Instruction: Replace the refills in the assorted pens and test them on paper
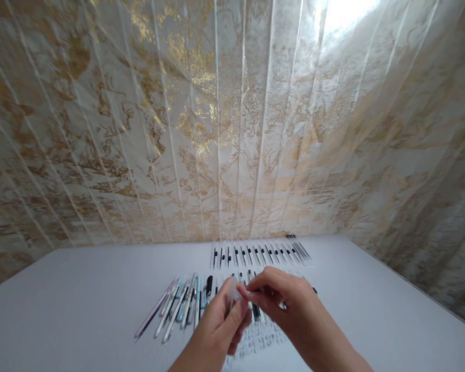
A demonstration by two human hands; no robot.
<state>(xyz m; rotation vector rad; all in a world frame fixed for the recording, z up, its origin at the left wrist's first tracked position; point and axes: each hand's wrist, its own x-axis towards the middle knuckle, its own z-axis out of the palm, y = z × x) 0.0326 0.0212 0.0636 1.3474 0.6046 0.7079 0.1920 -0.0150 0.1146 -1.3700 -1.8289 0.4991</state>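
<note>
Both my hands meet above the white table (81,305), low in the middle of the head view. My left hand (217,325) is closed round a small clear, pale pen part. My right hand (282,302) pinches the same small piece from the right with thumb and fingertips. Under and behind my hands lie several pens. A fanned bunch of pastel pens (174,307) lies just left of my left hand. A neat row of clear pen barrels with black tips (256,254) lies beyond my hands, near the wall.
A marbled gold-and-cream panelled wall (225,129) rises straight behind the table and wraps round its right side. Glare from a bright light (344,13) sits at the top right. More small clear parts lie under my wrists.
</note>
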